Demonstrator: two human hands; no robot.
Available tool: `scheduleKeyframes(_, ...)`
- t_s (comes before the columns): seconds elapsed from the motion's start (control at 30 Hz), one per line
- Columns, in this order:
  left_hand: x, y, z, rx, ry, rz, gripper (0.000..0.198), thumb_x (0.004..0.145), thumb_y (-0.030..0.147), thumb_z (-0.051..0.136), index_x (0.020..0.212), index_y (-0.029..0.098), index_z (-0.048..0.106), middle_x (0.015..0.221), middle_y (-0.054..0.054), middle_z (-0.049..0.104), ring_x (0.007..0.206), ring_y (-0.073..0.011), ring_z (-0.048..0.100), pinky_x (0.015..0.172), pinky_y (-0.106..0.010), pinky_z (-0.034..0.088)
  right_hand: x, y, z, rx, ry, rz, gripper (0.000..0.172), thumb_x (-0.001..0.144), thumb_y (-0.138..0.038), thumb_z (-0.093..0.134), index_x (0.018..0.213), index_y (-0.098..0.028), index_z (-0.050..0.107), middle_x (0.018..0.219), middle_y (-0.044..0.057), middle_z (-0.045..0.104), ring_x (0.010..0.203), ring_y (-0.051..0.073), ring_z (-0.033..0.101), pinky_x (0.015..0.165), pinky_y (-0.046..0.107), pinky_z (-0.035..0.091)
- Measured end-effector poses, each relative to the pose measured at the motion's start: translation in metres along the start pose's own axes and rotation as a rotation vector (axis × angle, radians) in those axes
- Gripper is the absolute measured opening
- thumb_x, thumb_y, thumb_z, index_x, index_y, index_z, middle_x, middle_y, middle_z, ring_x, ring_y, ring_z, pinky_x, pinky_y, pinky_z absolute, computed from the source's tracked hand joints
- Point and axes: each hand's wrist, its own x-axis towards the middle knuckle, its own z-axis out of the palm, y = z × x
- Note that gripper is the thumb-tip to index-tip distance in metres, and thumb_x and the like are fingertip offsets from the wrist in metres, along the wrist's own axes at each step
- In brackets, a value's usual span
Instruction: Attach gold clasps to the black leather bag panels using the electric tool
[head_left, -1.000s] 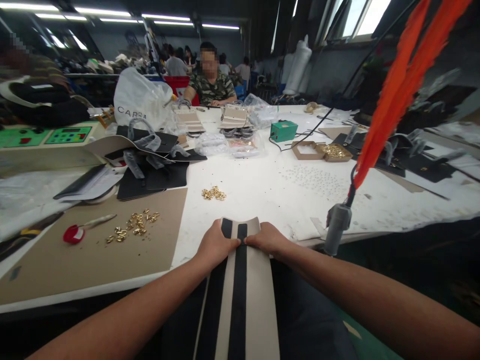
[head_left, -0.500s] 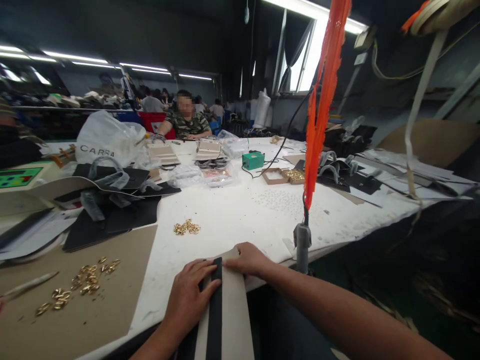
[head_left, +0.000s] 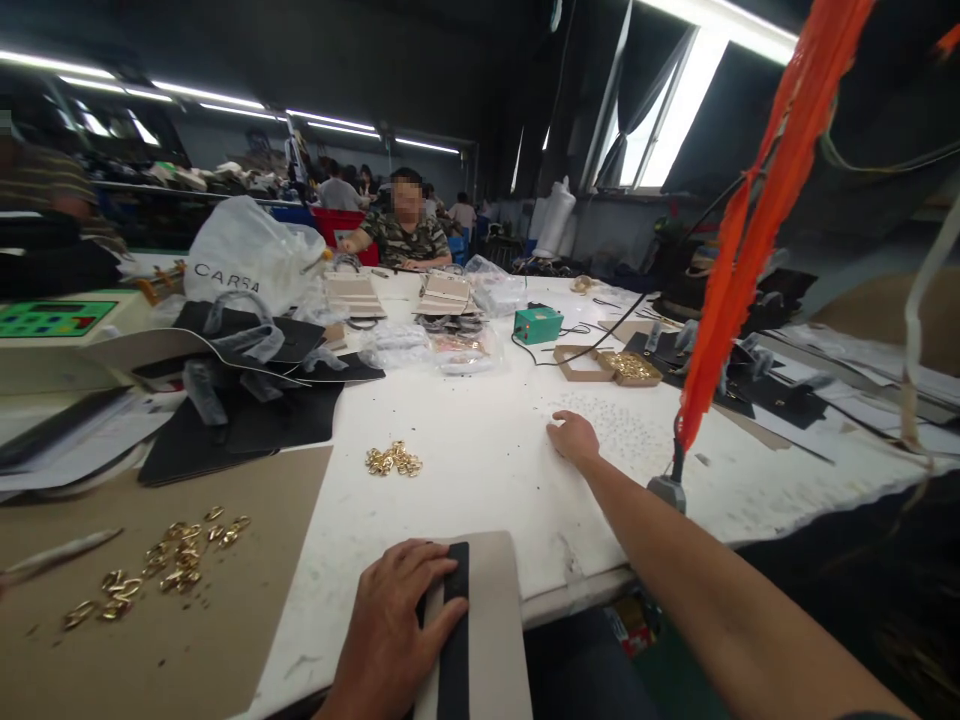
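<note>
Panel (head_left: 491,630) is judged bendable, best held by sides; near surface's (head_left: 487,480) front edge left grip (head_left: 400,612) is spread over it; right grip (head_left: 576,438) is unclear.

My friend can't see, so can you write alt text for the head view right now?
A person's left grip touches a black strip on a beige panel, while the right grip is by tiny pale bits on a white table. Gold links lie on the table and a brown board.

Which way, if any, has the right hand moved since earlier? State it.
Yes: the right hand has moved forward and rightward, off the panel, nearer the green box.
</note>
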Motion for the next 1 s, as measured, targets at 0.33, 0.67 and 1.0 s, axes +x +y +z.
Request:
scheduleKeyframes(0.33, 0.0, 0.01, -0.004, -0.044, -0.048, -0.05, 0.028, 0.082, 0.03, 0.081, 0.11, 0.029, 0.078, 0.127, -0.005, 0.076, 0.125, -0.0352, 0.061, 0.104, -0.054, 0.045, -0.005, 0.015, 0.009, -0.12, -0.068, -0.108, 0.024, 0.098, -0.036, 0.069, 0.111, -0.017, 0.074, 0.108, 0.007, 0.075, 0.094, 0.02, 0.071, 0.085, 0.035, 0.057)
scheduleKeyframes(0.67, -0.006, 0.018, -0.006, -0.091, -0.029, -0.074, 0.032, 0.078, 0.027, 0.087, 0.108, 0.029, 0.076, 0.125, 0.0, 0.076, 0.123, -0.0286, 0.06, 0.104, -0.048, 0.042, -0.031, 0.009, 0.002, -0.328, -0.001, -0.34, 0.028, 0.099, -0.03, 0.054, 0.098, -0.019, 0.08, 0.117, 0.013, 0.074, 0.101, 0.026, 0.068, 0.077, 0.031, 0.043)
scheduleKeyframes(1.0, -0.009, 0.018, -0.003, -0.092, -0.022, -0.06, 0.032, 0.078, 0.031, 0.088, 0.108, 0.03, 0.076, 0.125, 0.002, 0.076, 0.123, -0.0278, 0.059, 0.104, -0.049, 0.042, -0.139, -0.015, -0.002, -0.142, -0.195, -0.686, 0.03, 0.105, -0.037, 0.048, 0.097, -0.024, 0.073, 0.087, 0.0, 0.075, 0.08, 0.017, 0.07, 0.076, 0.026, 0.047)
